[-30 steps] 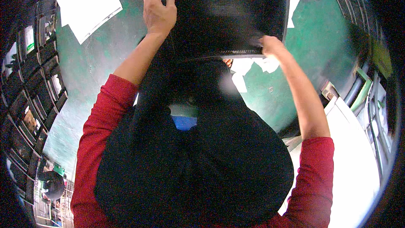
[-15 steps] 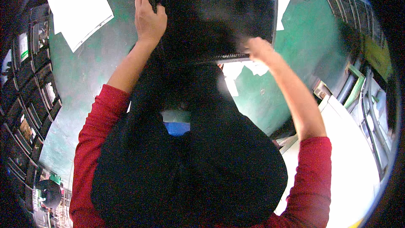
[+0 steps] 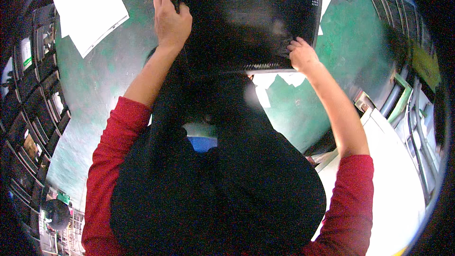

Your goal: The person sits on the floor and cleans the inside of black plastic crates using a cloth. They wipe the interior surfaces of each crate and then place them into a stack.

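Note:
A shallow black plastic casing (image 3: 237,28) with a raised rim is tilted in front of me. It has a cluster of small perforations at its upper right corner and a ribbed strip along its near edge. My left hand (image 3: 171,23) is closed round its left rim, thumb on the inner side. At the lower right corner, my right hand (image 3: 303,56) rests with curled fingers against the casing's inner face. Whatever is between those fingertips, if anything, is too small to make out.
White paper sheets (image 3: 90,14) lie on the worn green floor (image 3: 123,61) at the left, with more beyond the casing. Black racks or crates (image 3: 33,128) line the left side. A white panel (image 3: 379,175) and grey pipes (image 3: 417,123) are at the right.
My right hand, blurred before, now shows sharply and sits slightly farther right and higher on the casing. The casing and my left hand have shifted a little to the right.

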A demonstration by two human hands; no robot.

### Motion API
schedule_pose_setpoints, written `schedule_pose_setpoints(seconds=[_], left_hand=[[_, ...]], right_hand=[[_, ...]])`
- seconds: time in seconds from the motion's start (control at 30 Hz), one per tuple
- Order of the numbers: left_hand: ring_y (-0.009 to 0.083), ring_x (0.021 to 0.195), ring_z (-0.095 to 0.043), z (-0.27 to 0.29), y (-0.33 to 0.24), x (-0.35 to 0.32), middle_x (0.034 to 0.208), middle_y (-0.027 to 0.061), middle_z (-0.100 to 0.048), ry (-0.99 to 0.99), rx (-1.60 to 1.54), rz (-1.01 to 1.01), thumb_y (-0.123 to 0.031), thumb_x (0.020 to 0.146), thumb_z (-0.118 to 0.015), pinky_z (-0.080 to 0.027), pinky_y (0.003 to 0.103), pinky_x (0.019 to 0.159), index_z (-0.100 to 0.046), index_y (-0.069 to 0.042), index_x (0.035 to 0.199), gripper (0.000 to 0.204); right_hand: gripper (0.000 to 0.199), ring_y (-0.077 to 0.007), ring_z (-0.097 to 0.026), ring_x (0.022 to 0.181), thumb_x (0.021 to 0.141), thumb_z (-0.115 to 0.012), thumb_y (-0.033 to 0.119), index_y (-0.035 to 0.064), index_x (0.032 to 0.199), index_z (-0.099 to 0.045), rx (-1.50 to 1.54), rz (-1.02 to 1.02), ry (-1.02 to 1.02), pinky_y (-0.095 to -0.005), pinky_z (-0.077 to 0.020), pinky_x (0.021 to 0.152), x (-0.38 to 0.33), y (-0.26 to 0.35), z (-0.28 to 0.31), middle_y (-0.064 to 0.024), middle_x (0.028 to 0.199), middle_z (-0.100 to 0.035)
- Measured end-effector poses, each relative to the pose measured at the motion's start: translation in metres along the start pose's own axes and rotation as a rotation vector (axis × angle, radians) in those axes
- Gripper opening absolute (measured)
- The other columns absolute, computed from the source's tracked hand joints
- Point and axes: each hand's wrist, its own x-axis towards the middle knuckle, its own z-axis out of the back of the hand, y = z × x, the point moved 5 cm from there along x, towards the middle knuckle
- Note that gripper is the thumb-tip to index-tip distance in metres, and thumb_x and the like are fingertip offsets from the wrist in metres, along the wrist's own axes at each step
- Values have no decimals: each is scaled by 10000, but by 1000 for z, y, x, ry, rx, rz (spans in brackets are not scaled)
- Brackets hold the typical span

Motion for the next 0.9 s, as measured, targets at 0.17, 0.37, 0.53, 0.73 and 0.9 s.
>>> schedule_pose_setpoints(seconds=[0.17,0.37,0.53,0.73,0.9], left_hand=[[398,1023,-512,-1,-1,4,1110,202,-464,118,23,-27,-114,790,-547,-442,447,859,-452,10,1147,390],[412,1026,-502,-3,-2,4,1097,219,-468,109,22,-43,-119,793,-550,-436,459,861,-453,31,1132,383],[409,1123,-461,-9,3,4,1204,251,-465,37,16,-27,-132,791,-565,-371,448,976,-436,89,1192,475],[405,1192,-428,-3,17,-17,1265,279,-451,12,-255,260,-91,803,-564,-318,399,1035,-385,92,1270,532],[385,1328,-245,39,50,-15,1404,258,-284,-110,-439,257,-229,893,-550,-241,413,1083,-236,47,1390,650]], right_hand=[[236,-224,-422,1239,787,-558,190,105,954,-700,-183,-177,-28,-423,-184,1119,9,-56,76,-58,1207,-563],[268,-235,-417,1219,814,-535,206,107,1018,-679,-253,-276,-94,-464,-134,1122,11,-55,82,-65,1187,-557],[295,-281,-380,1275,736,-599,214,121,995,-703,-62,-213,-59,-487,-138,1111,6,-7,26,-99,1200,-565],[232,-246,-508,1099,785,-527,168,108,939,-691,16,-243,-278,-453,-210,1096,10,-26,58,-77,1045,-599],[375,-348,-544,1051,692,-485,-96,47,1018,-603,943,-108,-1032,-387,-447,906,0,-52,137,-164,1118,-559]])
